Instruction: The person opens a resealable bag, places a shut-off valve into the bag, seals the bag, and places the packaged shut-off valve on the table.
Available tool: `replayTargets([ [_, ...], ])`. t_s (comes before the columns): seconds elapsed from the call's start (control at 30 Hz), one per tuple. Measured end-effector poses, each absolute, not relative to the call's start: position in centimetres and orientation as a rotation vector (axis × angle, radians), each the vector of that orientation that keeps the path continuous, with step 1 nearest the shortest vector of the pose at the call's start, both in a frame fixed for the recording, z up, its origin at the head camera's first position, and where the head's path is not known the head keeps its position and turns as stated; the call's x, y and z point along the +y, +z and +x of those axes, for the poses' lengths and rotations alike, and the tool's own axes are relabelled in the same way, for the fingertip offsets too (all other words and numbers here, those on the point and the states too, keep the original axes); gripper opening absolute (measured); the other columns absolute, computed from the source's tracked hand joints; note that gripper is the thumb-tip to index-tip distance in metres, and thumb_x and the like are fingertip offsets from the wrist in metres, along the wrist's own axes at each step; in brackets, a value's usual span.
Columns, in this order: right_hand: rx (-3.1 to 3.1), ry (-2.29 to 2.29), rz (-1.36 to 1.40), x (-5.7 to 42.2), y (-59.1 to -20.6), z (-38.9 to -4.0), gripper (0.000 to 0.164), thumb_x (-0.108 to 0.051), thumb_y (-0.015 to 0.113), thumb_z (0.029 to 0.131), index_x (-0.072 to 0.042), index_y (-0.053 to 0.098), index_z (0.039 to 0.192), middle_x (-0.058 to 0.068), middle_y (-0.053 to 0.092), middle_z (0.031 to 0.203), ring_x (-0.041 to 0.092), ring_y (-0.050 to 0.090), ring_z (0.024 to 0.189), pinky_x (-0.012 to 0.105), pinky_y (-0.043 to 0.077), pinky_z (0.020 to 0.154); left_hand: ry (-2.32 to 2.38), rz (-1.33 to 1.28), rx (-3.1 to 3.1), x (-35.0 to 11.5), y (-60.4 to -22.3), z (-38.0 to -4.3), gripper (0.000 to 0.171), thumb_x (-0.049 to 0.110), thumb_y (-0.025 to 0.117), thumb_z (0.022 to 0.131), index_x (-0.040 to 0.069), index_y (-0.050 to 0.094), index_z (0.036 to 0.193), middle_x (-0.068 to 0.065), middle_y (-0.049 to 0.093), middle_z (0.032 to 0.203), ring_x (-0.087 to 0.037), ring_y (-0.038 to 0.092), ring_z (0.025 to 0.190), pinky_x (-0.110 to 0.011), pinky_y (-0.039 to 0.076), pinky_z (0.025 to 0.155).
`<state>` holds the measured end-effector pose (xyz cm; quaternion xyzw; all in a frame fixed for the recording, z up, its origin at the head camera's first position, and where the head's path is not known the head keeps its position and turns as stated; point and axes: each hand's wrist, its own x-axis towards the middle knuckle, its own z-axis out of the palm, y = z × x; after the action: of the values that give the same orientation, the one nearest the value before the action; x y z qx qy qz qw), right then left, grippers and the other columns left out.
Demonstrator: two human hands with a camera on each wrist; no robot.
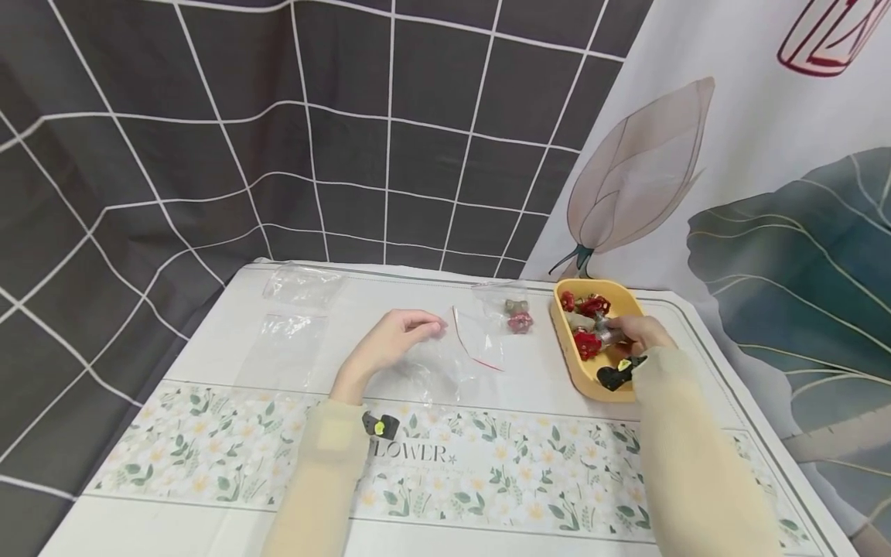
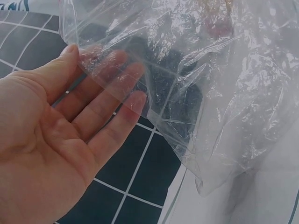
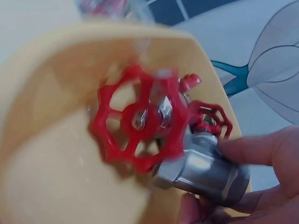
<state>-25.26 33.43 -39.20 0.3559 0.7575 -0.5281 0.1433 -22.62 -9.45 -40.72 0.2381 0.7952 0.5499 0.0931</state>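
With thumb and fingers my left hand [image 1: 397,340] pinches the edge of a clear zip bag [image 1: 425,371] that has a red line along its mouth. In the left wrist view the fingers of the left hand [image 2: 60,126] show through the crinkled film of the bag [image 2: 187,60]. My right hand [image 1: 643,333] reaches into a yellow plastic bin [image 1: 569,363]. There, in the right wrist view, the right hand [image 3: 266,172] grips the silvery body of a metal valve [image 3: 201,172]. Close by in the bin is a large red handwheel [image 3: 140,121], slightly blurred.
Left of the bin lies a clear bag with a red-handled valve [image 1: 518,321] inside. More clear bags [image 1: 299,286] lie at the table's back left. A flower-print band [image 1: 522,480] crosses the white table. Behind hangs a dark grid-patterned curtain [image 1: 348,147].
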Motion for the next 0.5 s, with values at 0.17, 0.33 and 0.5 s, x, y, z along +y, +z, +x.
replayTargets([
  [0.17, 2.093, -1.660, 1.077, 33.08, -39.40, -25.44, 0.038, -0.017, 0.055, 0.100, 0.005, 0.043, 0.129, 0.007, 0.056, 0.091, 0.014, 0.059, 0.069, 0.031, 0.057, 0.082, 1.638, 0.702, 2.360, -9.61, -40.77, -22.72, 0.026, 0.025, 0.060, 0.099, 0.006, 0.070, 0.115, -0.003, 0.072, 0.107, -0.018, 0.066, 0.104, -0.037, 0.048, 0.098],
  [0.33, 2.078, -1.765, 1.160, 32.93, -39.74, -25.52, 0.059, -0.014, 0.060, 0.097, 0.004, 0.032, 0.146, 0.011, 0.052, 0.109, 0.017, 0.062, 0.074, 0.038, 0.054, 0.089, 1.654, 0.716, 2.358, -9.71, -40.78, -22.76, 0.027, 0.025, 0.060, 0.099, 0.005, 0.070, 0.116, -0.004, 0.072, 0.108, -0.019, 0.066, 0.104, -0.037, 0.048, 0.098],
  [0.5, 2.116, -1.856, 1.234, 33.07, -39.44, -24.89, 0.058, -0.014, 0.063, 0.093, 0.001, 0.038, 0.143, 0.010, 0.051, 0.112, 0.021, 0.059, 0.088, 0.042, 0.053, 0.089, 1.663, 0.737, 2.345, -9.70, -40.75, -22.73, 0.028, 0.024, 0.059, 0.099, 0.004, 0.069, 0.116, -0.005, 0.072, 0.108, -0.019, 0.066, 0.104, -0.035, 0.049, 0.096],
])
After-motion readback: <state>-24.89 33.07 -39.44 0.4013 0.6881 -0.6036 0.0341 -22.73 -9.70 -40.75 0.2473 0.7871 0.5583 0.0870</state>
